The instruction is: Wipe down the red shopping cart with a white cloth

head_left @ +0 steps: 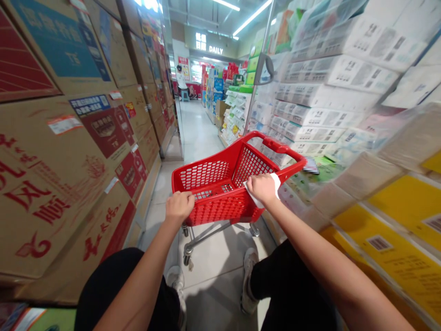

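Observation:
A red plastic shopping cart (pixel 220 209) stands sideways before me on a grey wheeled frame, its push handle to the right. Its basket has perforated walls, and I see no goods inside. My left hand (pixel 179 206) is closed over the near rim, toward the left end. Farther right on the same rim, my right hand (pixel 263 187) is closed around a white cloth or tissue (pixel 254 196), which lies against the red plastic.
Stacked cardboard cartons (pixel 44 184) wall the left side. Piled white paper packs (pixel 324 101) and yellow packs (pixel 389 220) crowd the right. Ahead, a tiled aisle (pixel 198 124) passes a glass door edge and a grey door handle (pixel 263 69). A person (pixel 181 79) is far back.

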`<state>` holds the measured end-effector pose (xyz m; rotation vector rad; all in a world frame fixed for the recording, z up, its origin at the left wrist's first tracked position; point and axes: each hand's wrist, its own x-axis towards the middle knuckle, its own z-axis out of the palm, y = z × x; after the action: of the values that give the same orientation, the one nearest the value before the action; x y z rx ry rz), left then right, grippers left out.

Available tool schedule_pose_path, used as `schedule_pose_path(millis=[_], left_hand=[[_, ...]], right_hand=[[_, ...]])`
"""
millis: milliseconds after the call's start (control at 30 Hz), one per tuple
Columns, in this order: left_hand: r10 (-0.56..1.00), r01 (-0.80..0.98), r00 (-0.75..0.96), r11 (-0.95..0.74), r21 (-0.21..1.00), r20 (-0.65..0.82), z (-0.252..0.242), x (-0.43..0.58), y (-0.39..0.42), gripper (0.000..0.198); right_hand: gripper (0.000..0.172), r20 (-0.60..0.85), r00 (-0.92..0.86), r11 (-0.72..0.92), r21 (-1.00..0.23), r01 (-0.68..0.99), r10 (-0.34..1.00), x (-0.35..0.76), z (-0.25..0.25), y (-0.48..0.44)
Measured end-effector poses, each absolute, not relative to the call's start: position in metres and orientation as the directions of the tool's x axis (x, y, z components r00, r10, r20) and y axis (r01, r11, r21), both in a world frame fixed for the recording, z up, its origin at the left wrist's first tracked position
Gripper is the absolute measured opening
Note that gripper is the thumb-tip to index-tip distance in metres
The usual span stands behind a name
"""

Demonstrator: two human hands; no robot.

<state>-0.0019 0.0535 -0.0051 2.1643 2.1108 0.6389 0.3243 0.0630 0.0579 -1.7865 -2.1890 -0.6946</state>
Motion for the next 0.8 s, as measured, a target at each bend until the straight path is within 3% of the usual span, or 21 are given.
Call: schedule_pose_path(millis=[233, 400, 633, 800], left_hand=[[0.955, 0.932, 0.051, -0.15, 0.33, 0.291, -0.013, 0.005, 0.05, 0.035], [0.984, 0.954, 0.018, -0.07, 0.291, 0.176, 0.004, -0.003, 0.048, 0.04], [0.987, 0.962, -0.003, -0.041, 0.27, 0.16, 0.013, -0.004, 0.051, 0.043], [0.98, 0.96, -0.05, -0.005, 0.279, 0.19, 0.007, 0.007, 0.051, 0.043]], right_hand=[[0.035, 0.527, -0.288, 0.356, -0.029, 0.934, 0.8, 0.179, 0.005, 0.038], [0.037, 0.458, -0.448, 0.492, 0.028, 0.87, 0.768, 0.182, 0.007, 0.038], [0.039, 0.417, -0.263, 0.207, 0.175, 0.962, 0.87, 0.319, 0.057, 0.066], [0.045, 0.459, -0.095, 0.057, 0.096, 0.994, 0.884, 0.309, 0.058, 0.063]])
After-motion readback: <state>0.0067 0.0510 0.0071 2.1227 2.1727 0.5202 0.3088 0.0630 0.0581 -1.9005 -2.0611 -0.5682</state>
